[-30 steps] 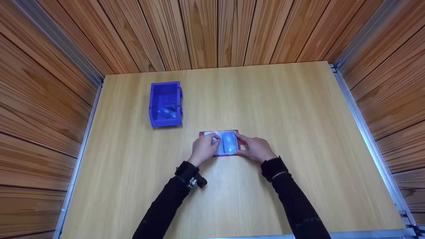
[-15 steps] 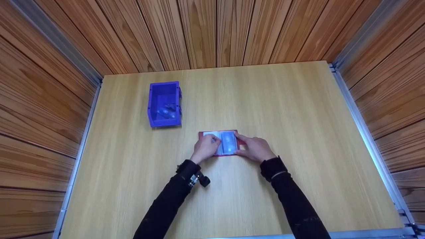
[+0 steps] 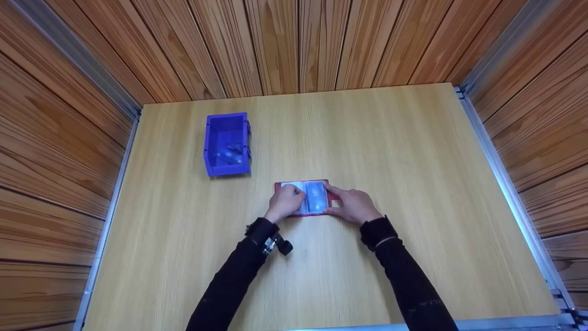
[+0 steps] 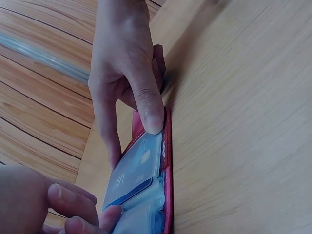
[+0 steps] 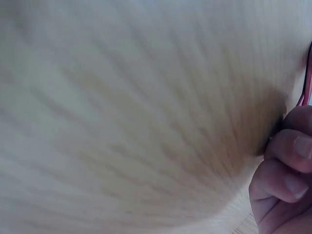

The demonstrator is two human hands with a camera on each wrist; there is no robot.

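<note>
A red card holder (image 3: 277,186) lies spread on the table with clear bluish sleeves. In its right-hand sleeve sits a card (image 4: 134,168) with a gold chip and a dark blue edge toward the fold. My right hand (image 3: 356,205) grips the holder's right end, the thumb on the near edge and a finger at the far one. My left hand (image 3: 285,201) is over the left half, fingers bent. One fingertip (image 4: 113,212) meets the sleeves beside the card's blue edge; I cannot tell whether it pinches anything. The right wrist view shows curled fingers (image 5: 292,156) by the red edge.
A blue plastic bin (image 3: 227,171) stands at the back left of the wooden table (image 3: 413,184), with clear bluish items (image 3: 230,155) inside. Wood-plank walls rise at the back and sides, and metal rails (image 3: 514,197) run along the table's edges.
My left hand has shifted slightly to the right over the sleeves, and its wrist has turned a little. The right hand keeps its grip on the card holder.
</note>
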